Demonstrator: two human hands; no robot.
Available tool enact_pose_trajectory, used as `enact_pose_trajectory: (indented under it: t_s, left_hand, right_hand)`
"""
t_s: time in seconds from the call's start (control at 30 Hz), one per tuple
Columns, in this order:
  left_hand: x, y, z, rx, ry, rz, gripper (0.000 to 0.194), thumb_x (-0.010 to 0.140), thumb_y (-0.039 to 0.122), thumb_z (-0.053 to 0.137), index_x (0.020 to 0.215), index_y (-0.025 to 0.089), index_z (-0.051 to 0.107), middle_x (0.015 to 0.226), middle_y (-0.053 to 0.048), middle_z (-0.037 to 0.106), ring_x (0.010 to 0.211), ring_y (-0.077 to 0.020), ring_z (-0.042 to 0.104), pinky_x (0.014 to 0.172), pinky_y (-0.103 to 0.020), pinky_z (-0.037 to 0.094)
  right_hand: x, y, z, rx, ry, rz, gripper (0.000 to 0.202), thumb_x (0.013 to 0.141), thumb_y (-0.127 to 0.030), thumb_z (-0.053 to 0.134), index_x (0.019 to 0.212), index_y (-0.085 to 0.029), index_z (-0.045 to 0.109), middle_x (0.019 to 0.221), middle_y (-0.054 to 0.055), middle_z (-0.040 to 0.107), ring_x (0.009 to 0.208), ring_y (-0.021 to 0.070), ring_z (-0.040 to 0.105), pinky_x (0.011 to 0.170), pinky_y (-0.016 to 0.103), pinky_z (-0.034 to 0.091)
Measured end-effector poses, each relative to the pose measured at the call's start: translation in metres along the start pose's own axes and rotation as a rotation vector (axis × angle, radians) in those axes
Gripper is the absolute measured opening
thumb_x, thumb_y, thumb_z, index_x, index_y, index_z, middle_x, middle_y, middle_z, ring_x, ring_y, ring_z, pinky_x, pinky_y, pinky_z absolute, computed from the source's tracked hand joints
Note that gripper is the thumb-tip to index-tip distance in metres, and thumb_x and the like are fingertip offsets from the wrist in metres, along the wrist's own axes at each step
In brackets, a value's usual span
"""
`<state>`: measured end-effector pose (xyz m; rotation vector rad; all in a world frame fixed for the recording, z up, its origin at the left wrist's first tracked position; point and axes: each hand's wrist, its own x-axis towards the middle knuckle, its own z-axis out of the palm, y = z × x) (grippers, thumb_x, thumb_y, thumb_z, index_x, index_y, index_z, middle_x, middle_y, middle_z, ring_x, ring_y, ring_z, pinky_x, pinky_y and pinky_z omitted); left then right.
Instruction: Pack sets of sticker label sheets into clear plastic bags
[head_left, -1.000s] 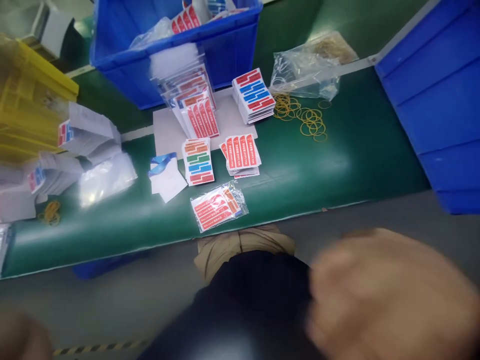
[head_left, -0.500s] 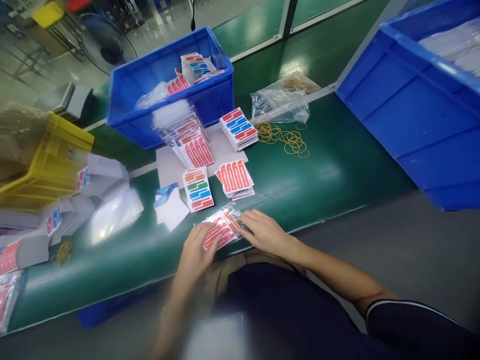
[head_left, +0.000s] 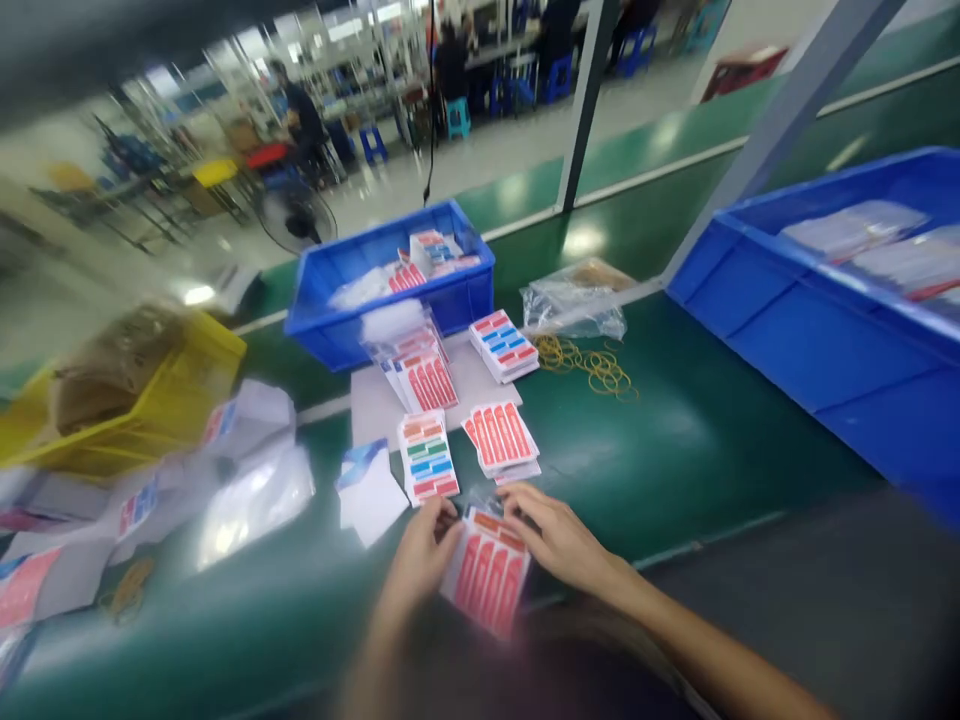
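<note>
A clear plastic bag of red and orange sticker sheets point(head_left: 487, 575) is tilted at the green bench's front edge. My left hand point(head_left: 426, 550) is closed on its upper left side, thumb and fingers pinched. On the upper right edge, my right hand point(head_left: 559, 540) grips it with curled fingers. Just beyond lie a stack of multicoloured sticker sheets point(head_left: 429, 460) and a stack of red sticker sheets point(head_left: 504, 437). Left of these are white cards with a blue print point(head_left: 369, 500). Farther back stand filled bags point(head_left: 424, 375) and a red-and-blue stack point(head_left: 504, 345).
A blue bin point(head_left: 390, 320) stands behind the stacks, a larger blue bin point(head_left: 802, 350) at right. Rubber bands point(head_left: 600, 370) lie near a clear bag point(head_left: 577, 305). At left are a yellow crate point(head_left: 172, 400), shiny plastic bags point(head_left: 259, 500) and cards. People sit far back.
The camera view has tipped up, so the bench appears lower. The bag has turned more upright, its red sheets now facing me, and both hands have shifted toward its upper end.
</note>
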<state>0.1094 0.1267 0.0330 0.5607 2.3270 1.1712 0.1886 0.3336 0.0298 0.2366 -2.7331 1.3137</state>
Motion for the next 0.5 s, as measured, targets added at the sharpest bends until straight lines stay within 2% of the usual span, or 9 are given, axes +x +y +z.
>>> enact_pose_trajectory:
  t_s: [0.07,0.1,0.17,0.27,0.33,0.43,0.5]
  left_hand:
    - [0.004,0.011,-0.007,-0.195,-0.057,-0.022,0.032,0.083,0.034,0.056,0.111,0.019,0.054,0.104,-0.008,0.063,0.087,-0.0197,0.059,0.084,-0.034,0.046]
    - [0.006,0.015,-0.011,-0.248,-0.098,-0.001,0.037,0.083,0.038,0.057,0.115,0.020,0.055,0.108,-0.009,0.063,0.092,-0.0209,0.060,0.088,-0.035,0.046]
    - [0.010,0.021,-0.021,-0.270,-0.118,0.064,0.037,0.082,0.046,0.058,0.107,0.020,0.063,0.107,-0.008,0.066,0.099,-0.0245,0.058,0.094,-0.037,0.043]
    - [0.017,0.022,-0.037,-0.236,-0.008,0.117,0.041,0.078,0.057,0.057,0.082,0.018,0.069,0.087,-0.008,0.068,0.091,-0.0267,0.059,0.087,-0.037,0.045]
    - [0.021,0.021,-0.047,-0.225,0.068,0.123,0.045,0.078,0.060,0.056,0.073,0.017,0.067,0.076,-0.006,0.065,0.081,-0.0249,0.060,0.079,-0.035,0.048]
    - [0.027,0.018,-0.058,-0.220,0.163,0.115,0.043,0.083,0.056,0.053,0.074,0.017,0.066,0.072,-0.004,0.064,0.076,-0.0206,0.060,0.074,-0.034,0.049]
    - [0.031,0.019,-0.059,-0.216,0.213,0.107,0.035,0.088,0.049,0.050,0.084,0.017,0.065,0.083,-0.004,0.065,0.080,-0.0180,0.061,0.077,-0.034,0.051]
  right_hand:
    - [0.013,-0.009,-0.012,0.108,-0.002,-0.058,0.013,0.096,-0.021,0.040,0.092,-0.021,0.053,0.113,0.007,0.061,0.107,0.0159,0.058,0.089,0.027,0.046]
    - [0.021,-0.013,-0.018,0.138,0.009,-0.078,0.015,0.096,-0.023,0.039,0.091,-0.021,0.053,0.113,0.008,0.061,0.110,0.0169,0.057,0.091,0.028,0.045]
    - [0.036,-0.019,-0.028,0.155,0.041,-0.092,0.019,0.097,-0.027,0.038,0.088,-0.021,0.054,0.118,0.010,0.060,0.117,0.0193,0.053,0.094,0.029,0.044]
    - [0.057,-0.024,-0.035,0.215,0.092,-0.079,0.025,0.095,-0.036,0.041,0.084,-0.022,0.058,0.129,0.011,0.054,0.124,0.0226,0.048,0.096,0.031,0.044]
    - [0.069,-0.024,-0.033,0.325,0.161,-0.033,0.023,0.091,-0.042,0.047,0.093,-0.023,0.061,0.129,0.010,0.055,0.120,0.0231,0.052,0.094,0.030,0.047]
    - [0.084,-0.018,-0.022,0.532,0.286,0.084,0.039,0.081,-0.049,0.058,0.113,-0.026,0.059,0.117,0.010,0.064,0.101,0.0233,0.064,0.082,0.030,0.055]
    - [0.091,-0.011,-0.012,0.629,0.314,0.170,0.043,0.074,-0.052,0.065,0.106,-0.024,0.065,0.105,0.010,0.069,0.092,0.0252,0.068,0.075,0.030,0.058]
